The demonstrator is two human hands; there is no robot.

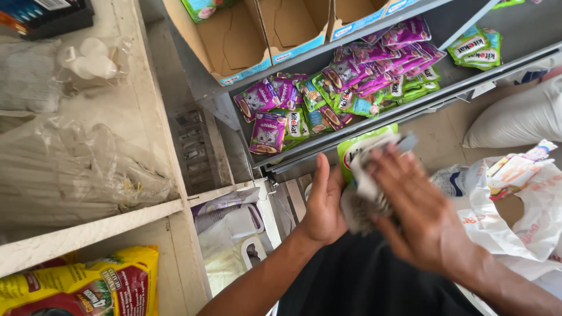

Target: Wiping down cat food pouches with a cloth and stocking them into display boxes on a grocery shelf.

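Centrally, the left hand (323, 205) and the right hand (410, 208) meet below the front edge of a grey metal shelf (451, 23), seen from above. Both hands close around a stack of pet-food pouches (366, 175), green and white where visible; the left hand supports the stack from its left side with the thumb raised, while the right hand, blurred by motion, lies over the top with fingers spread. The lower part of the stack is hidden between the palms.

Just above the hands, the grey metal shelf carries a loose heap of purple pouches (351, 73) mixed with green pouches (310, 96), each printed with a cat's face. A further pair of green pouches (477, 47) lies apart at the right of the same shelf. Behind the heap stand open cardboard trays (252, 35) with blue edging.

At left, a white wooden shelf (146, 105) holds bundles wrapped in clear plastic (70, 169); below it lies a yellow and red bag (88, 284). White plastic bags (515, 216) sit on the floor at right, near a pale sack (521, 117). More white bags (234, 228) occupy the gap between the two shelving units.
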